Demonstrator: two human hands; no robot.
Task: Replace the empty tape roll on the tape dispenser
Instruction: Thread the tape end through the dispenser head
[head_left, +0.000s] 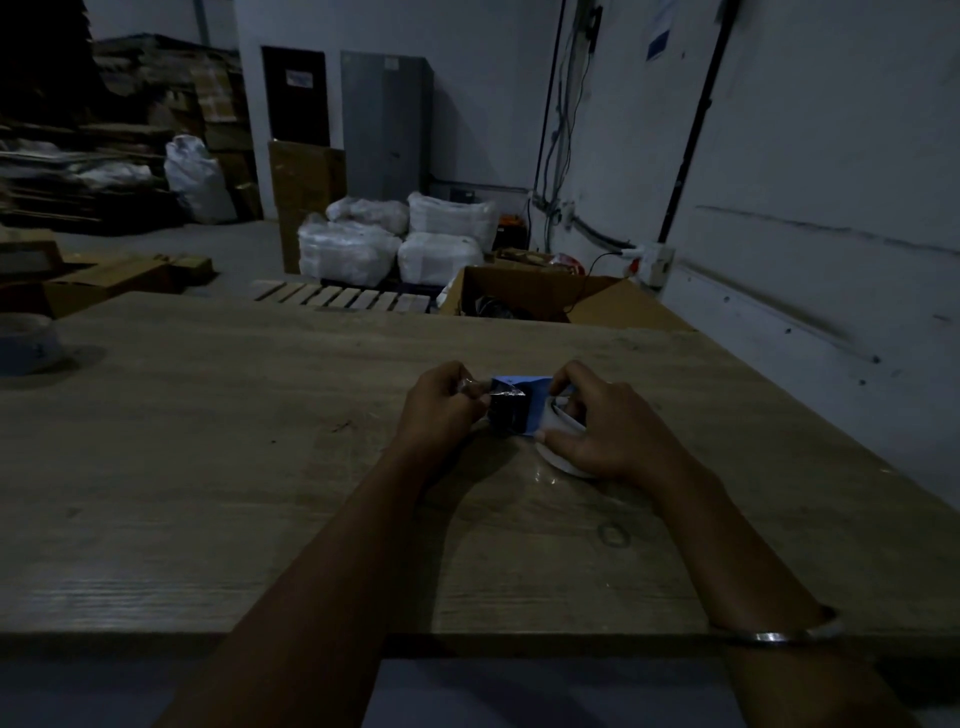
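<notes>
So the big wooden table (260, 467) takes up most of the view, and everything that matters is bunched together a bit right of centre, well out from the near edge. Way off at the far left edge there's another tape roll (26, 340) sitting by itself, well apart from both hands; can't tell if it's the spent one or a spare. The blue tape dispenser (522, 387) sits between the two hands with its long axis running left to right across the view, so each hand has one end of it. The right hand (597, 431) is curled around the right end, where the whitish roll (563, 415) sits, fingers wrapped over the top and thumb low near the table. The left hand (441, 410) is at the other end, fingers pinched on what looks like a crinkly clear tape end (467, 387) right by the dark front part. It's dim, so I can't tell if the tape is properly threaded through. My guess is the roll's already on and the next bit is pulling that strip leftward along the dispenser's length, away from the roll, while the right hand keeps it from sliding.
</notes>
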